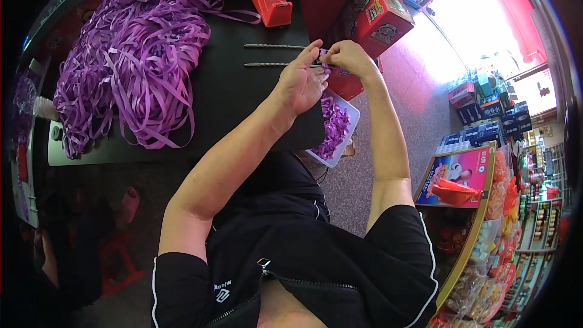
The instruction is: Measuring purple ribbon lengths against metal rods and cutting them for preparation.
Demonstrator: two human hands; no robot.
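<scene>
My right hand (pixel 352 58) pinches a short piece of purple ribbon (pixel 323 53) just past the edge of the black table. Facing it, my left hand (pixel 297 85) is curled around the same ribbon, its thumb uppermost; the fingers partly hide the ribbon. Two thin twisted metal rods, an upper rod (pixel 273 45) and a lower rod (pixel 262 65), lie side by side and run toward my hands. Their far ends are hidden by my left hand. Below the hands, a white plastic tub (pixel 348 141) holds many small purple ribbon pieces (pixel 333 127).
A big heap of purple ribbon (pixel 146 54) covers the left of the black table (pixel 237 127). A red tape dispenser (pixel 270 3) stands at the back. Red boxes (pixel 379 15) are beyond my right hand. Shelves and a display case (pixel 455 176) line the right; a red stool (pixel 118 261) is lower left.
</scene>
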